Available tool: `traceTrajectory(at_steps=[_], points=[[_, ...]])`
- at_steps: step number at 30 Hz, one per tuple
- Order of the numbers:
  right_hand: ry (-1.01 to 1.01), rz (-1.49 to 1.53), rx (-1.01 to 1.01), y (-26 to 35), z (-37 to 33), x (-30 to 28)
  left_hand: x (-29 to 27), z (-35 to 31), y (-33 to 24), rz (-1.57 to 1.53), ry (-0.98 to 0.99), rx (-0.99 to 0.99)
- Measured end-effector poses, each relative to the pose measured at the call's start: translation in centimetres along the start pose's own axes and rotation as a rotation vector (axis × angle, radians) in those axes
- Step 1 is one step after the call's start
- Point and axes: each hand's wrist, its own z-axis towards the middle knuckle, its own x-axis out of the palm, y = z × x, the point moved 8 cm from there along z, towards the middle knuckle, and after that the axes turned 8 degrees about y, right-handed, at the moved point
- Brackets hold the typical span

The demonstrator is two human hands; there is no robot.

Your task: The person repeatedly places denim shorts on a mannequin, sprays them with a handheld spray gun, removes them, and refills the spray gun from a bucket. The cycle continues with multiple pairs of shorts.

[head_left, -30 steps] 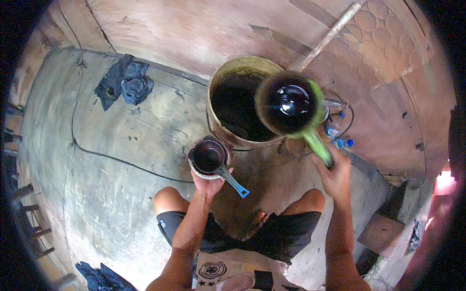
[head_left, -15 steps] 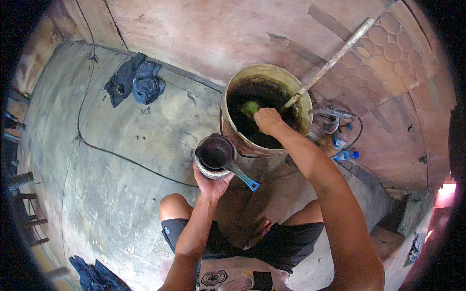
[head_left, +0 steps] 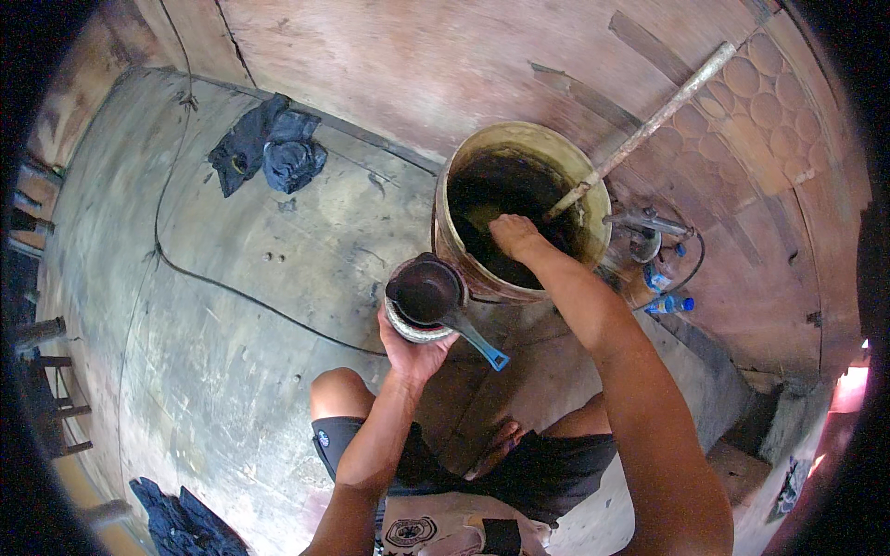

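Note:
My left hand (head_left: 417, 354) is wrapped round a stained, light-coloured round container (head_left: 401, 324), held upright in front of the bucket. On its mouth sits a dark-crusted dipper (head_left: 426, 292), its blue-ended handle pointing toward the lower right. My right hand (head_left: 514, 234) is closed and reaches inside a large, dirty, cream-coloured bucket (head_left: 601, 190) with dark contents. Below its fingers lies a dim greenish patch; whatever they hold is hidden. A long pale stick (head_left: 649, 125) stands in the bucket, leaning out over the right rim.
Crumpled black plastic (head_left: 264, 144) lies on the grey floor at the far left. A dark cable (head_left: 222, 295) crosses the floor. Plastic bottles (head_left: 669, 304) and a metal tool (head_left: 649, 222) lie right of the bucket. Dark cloth (head_left: 185, 521) is at the near left.
The bright green thing by my right hand has sunk from clear view into the dark bucket. The whole view has shifted slightly; my left hand still holds the container and dipper.

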Motion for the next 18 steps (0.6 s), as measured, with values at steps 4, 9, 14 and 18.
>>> traceTrajectory(at_steps=[4, 9, 14, 18], points=[[0.061, 0.041, 0.006, 0.2, -0.3, -0.1, -0.3, -0.2, -0.1, 0.005, -0.059, 0.007], [0.144, 0.158, 0.017, -0.9, 0.2, 0.5, -0.1, -0.2, 0.1, 0.024, -0.028, -0.019], [0.066, 0.410, 0.072, -5.7, 0.1, 0.9, -0.2, -0.5, 0.2, -0.008, -0.031, 0.003], [0.108, 0.673, 0.070, -8.5, -2.0, 0.8, -0.9, -0.5, 0.2, 0.032, -0.067, 0.003]])
